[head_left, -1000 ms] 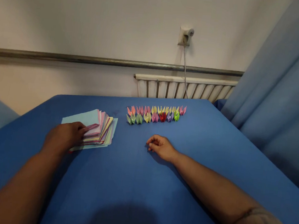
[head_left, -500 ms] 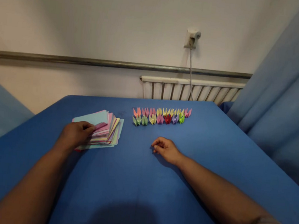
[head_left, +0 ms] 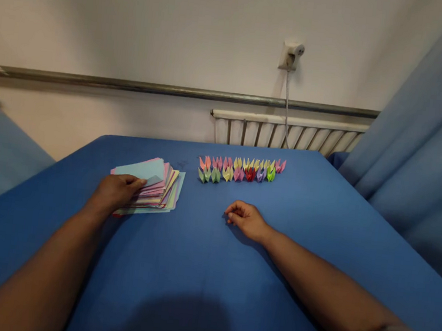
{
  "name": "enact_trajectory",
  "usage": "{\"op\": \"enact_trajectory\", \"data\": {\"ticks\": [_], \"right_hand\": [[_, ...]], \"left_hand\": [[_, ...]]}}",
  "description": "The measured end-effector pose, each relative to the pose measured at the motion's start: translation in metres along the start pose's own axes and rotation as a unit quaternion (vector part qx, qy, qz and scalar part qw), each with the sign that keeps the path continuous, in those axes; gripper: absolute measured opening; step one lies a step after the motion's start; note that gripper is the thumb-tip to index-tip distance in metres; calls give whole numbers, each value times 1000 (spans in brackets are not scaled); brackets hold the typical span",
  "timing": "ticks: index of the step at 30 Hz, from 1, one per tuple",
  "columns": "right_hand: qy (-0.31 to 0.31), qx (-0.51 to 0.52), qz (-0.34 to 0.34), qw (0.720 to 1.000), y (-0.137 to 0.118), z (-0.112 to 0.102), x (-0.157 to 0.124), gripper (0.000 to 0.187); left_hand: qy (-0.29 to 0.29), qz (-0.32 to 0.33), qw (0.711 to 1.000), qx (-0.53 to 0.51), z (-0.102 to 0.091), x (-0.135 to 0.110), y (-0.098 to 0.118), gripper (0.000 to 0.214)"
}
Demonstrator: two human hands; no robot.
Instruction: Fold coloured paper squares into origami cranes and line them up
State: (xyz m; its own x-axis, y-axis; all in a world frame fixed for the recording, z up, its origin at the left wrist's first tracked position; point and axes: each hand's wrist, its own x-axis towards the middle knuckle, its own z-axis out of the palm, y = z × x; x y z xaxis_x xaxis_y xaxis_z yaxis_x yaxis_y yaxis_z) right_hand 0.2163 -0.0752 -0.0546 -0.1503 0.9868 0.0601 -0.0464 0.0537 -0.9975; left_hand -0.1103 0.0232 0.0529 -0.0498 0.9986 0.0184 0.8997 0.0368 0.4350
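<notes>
The light-blue sheet (head_left: 147, 170) sits at the top of the paper stack (head_left: 164, 195), to my left on the blue worktop (head_left: 195, 257), and my left hand (head_left: 144, 182) pinches it by its near edge, close to the right corner. I judge it nearly weightless, flexible and easy to crease or tear, apt to slide on its neighbours or bring one along; a soft thumb-and-finger hold on an edge or corner should suit it best. The sheets lie loose and fanned at the right, in no container. My right hand (head_left: 247, 221) rests loosely curled on the worktop; I cannot tell whether its fingertips meet. Beyond it stand two rows of folded paper figures (head_left: 238, 174), likely light and easily crushed, best lifted by a fold.
</notes>
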Motion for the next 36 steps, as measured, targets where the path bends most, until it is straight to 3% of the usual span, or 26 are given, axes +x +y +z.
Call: {"op": "enact_trajectory", "data": {"ticks": [4,7,9,12,14,16,19,24,28,32,36], "right_hand": [[2,-1,-6,1000,2,0,2,6],[8,2,3,1000,0,1,2,11],[16,26,18,999,-4,0,2,20],[35,147,56,987,-14,-6,2,39],[29,254,89,963,-20,-16,4,55],[7,315,110,943,-26,-30,6,66],[9,296,116,948,-31,-50,10,70],[68,170,102,978,-22,-61,15,42],[91,112,62,988,-11,-52,17,42],[109,136,5,985,-10,-47,17,38],[94,151,-21,984,-10,-48,14,40]], "left_hand": [[29,-8,999,20,1,1,1,23],[92,-21,995,-14,2,-7,9,24],[156,26,987,-42,6,-19,23,23],[205,193,955,-89,26,-50,56,17],[134,337,927,-95,51,-73,78,14],[18,463,885,-54,78,-90,95,15],[-70,546,834,-24,107,-100,104,21],[-99,524,845,-38,114,-87,94,20],[-88,476,871,-82,111,-79,88,29],[-45,336,919,-200,118,-71,83,47],[-79,183,898,-391,126,-60,80,58]]}}
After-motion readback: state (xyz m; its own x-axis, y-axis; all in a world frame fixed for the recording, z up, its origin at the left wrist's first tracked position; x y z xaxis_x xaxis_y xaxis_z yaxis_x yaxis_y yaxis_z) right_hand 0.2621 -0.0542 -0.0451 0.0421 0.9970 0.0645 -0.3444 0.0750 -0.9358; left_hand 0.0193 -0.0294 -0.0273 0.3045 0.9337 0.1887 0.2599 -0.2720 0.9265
